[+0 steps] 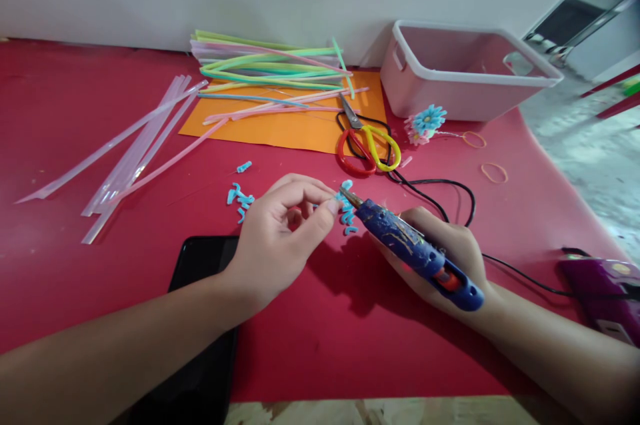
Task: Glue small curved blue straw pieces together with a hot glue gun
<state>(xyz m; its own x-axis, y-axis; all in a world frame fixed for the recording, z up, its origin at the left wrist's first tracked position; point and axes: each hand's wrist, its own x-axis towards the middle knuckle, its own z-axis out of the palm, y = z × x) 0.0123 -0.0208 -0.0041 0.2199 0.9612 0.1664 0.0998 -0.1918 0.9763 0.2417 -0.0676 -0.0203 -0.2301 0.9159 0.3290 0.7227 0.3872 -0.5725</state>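
Note:
My right hand [445,245] is wrapped round a worn blue glue gun [407,238], its metal nozzle pointing up and left. The nozzle tip sits right at the fingertips of my left hand [287,228]. Thumb and forefinger of that hand are pinched on a small blue pipe cleaner piece [340,198], mostly hidden by the fingers. Behind the nozzle, short curled blue pieces [349,218] lie on the red table. More blue bits [241,197] are left of my left hand, near a small blue coil [244,166] on a thin wire.
Bundled pastel pipe cleaners [270,65] lie at the back on orange card [240,128]. Scissors [369,142] rest over a black cord, beside pipe cleaner flowers [429,120] and a pink bin [450,92]. Clear sleeves [135,152], a black phone [200,345] and a purple box [600,285] lie around.

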